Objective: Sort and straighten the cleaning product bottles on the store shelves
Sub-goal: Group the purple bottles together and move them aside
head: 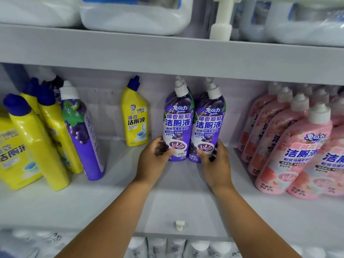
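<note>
While both hands work at the purple pair [193,125], standing upright mid-shelf, touching side by side. Far left of the pair: yellow bottles [37,142] leaning, one purple bottle [83,138] tilted against them. Just left of the pair: single yellow bottle [135,116], upright, apart. At the pair's left base: left hand [154,159], fingers curled round the left bottle. At its right base: right hand [216,161], fingers wrapped on the right bottle. Right of the pair: pink bottles [294,146] in rows.
</note>
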The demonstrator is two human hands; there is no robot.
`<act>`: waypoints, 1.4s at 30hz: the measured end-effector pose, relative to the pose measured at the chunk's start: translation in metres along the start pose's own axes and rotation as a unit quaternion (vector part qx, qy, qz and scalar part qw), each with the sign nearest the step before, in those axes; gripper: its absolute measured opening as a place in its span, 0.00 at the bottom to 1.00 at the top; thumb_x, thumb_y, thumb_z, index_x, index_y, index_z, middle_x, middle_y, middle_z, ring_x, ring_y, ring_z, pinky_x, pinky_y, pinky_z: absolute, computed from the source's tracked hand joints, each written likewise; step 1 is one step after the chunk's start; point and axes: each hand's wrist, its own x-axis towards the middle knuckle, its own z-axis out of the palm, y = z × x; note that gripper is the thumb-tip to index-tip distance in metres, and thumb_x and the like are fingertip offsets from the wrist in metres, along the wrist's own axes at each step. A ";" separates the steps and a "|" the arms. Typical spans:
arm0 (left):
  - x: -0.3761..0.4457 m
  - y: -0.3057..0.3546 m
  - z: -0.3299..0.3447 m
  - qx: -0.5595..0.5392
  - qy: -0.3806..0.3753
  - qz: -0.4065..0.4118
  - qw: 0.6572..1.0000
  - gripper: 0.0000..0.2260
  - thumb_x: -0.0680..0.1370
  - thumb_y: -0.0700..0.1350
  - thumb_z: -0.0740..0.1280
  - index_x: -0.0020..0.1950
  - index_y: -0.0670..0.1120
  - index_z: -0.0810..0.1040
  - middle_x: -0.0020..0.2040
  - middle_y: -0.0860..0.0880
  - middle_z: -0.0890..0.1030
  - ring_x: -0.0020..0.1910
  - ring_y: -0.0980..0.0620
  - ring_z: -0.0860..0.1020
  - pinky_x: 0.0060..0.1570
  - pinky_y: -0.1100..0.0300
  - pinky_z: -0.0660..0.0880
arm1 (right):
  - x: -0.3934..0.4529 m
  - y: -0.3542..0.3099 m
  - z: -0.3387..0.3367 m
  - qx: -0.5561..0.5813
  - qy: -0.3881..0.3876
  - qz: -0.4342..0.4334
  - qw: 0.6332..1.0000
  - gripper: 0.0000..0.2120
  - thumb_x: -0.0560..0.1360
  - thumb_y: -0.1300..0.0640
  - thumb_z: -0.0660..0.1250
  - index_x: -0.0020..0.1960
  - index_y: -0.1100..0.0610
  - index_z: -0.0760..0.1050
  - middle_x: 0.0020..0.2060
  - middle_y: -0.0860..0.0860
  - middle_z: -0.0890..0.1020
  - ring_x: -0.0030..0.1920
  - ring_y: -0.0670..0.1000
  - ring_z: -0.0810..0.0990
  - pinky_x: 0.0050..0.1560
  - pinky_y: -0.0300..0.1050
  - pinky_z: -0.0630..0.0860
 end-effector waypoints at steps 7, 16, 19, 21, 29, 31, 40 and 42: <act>-0.042 0.016 -0.018 -0.010 0.116 -0.041 0.992 0.14 0.74 0.46 0.77 0.52 0.61 0.78 0.52 0.55 0.83 0.51 0.50 0.82 0.53 0.58 0.80 | -0.019 -0.017 -0.011 0.045 0.087 0.000 0.995 0.25 0.70 0.40 0.71 0.61 0.51 0.72 0.53 0.58 0.78 0.49 0.57 0.80 0.53 0.52 0.78; -0.075 0.067 -0.127 0.171 0.394 -0.012 0.903 0.34 0.69 0.56 0.80 0.70 0.48 0.70 0.63 0.51 0.75 0.63 0.49 0.77 0.60 0.55 0.76 | -0.082 -0.091 0.036 0.163 -0.162 -0.072 0.971 0.15 0.78 0.66 0.69 0.48 0.45 0.76 0.44 0.40 0.82 0.42 0.40 0.80 0.43 0.26 0.72; -0.054 0.058 -0.133 0.189 0.345 -0.020 0.919 0.27 0.71 0.57 0.78 0.65 0.53 0.72 0.57 0.53 0.80 0.55 0.49 0.82 0.51 0.54 0.78 | -0.085 -0.125 0.064 0.187 -0.241 -0.076 0.949 0.16 0.77 0.66 0.70 0.52 0.44 0.76 0.45 0.38 0.83 0.45 0.36 0.81 0.46 0.28 0.74; -0.051 0.054 -0.139 0.215 0.324 -0.001 0.921 0.20 0.73 0.56 0.75 0.62 0.51 0.77 0.56 0.50 0.80 0.53 0.46 0.81 0.48 0.54 0.77 | -0.082 -0.144 0.081 0.194 -0.275 -0.073 0.939 0.15 0.78 0.62 0.71 0.54 0.43 0.75 0.49 0.40 0.82 0.45 0.34 0.80 0.46 0.27 0.74; -0.117 0.060 -0.199 0.147 0.235 0.001 0.961 0.19 0.76 0.42 0.75 0.62 0.60 0.76 0.58 0.60 0.81 0.48 0.61 0.82 0.48 0.65 0.79 | -0.036 -0.212 0.144 0.158 -0.269 -0.104 0.944 0.10 0.78 0.60 0.71 0.57 0.52 0.77 0.46 0.46 0.82 0.38 0.36 0.79 0.43 0.32 0.75; -0.126 0.061 -0.216 0.128 0.220 -0.010 0.967 0.20 0.77 0.41 0.74 0.66 0.56 0.77 0.60 0.57 0.81 0.48 0.60 0.83 0.45 0.71 0.77 | -0.020 -0.235 0.168 0.172 -0.266 -0.087 0.945 0.09 0.77 0.58 0.72 0.56 0.52 0.77 0.47 0.51 0.83 0.42 0.46 0.81 0.50 0.47 0.82; -0.131 0.054 -0.251 0.074 0.172 -0.026 0.982 0.21 0.77 0.44 0.74 0.67 0.60 0.76 0.61 0.60 0.79 0.55 0.59 0.81 0.45 0.65 0.81 | 0.034 -0.310 0.266 -0.043 -0.344 -0.165 0.923 0.25 0.77 0.49 0.73 0.68 0.62 0.75 0.60 0.53 0.80 0.59 0.51 0.79 0.62 0.44 0.75; -0.131 0.051 -0.254 0.065 0.163 -0.031 0.984 0.21 0.77 0.44 0.75 0.66 0.60 0.77 0.60 0.60 0.80 0.56 0.59 0.81 0.44 0.68 0.79 | 0.038 -0.312 0.280 -0.056 -0.346 -0.184 0.918 0.09 0.76 0.60 0.73 0.50 0.65 0.79 0.42 0.47 0.80 0.44 0.44 0.78 0.48 0.41 0.74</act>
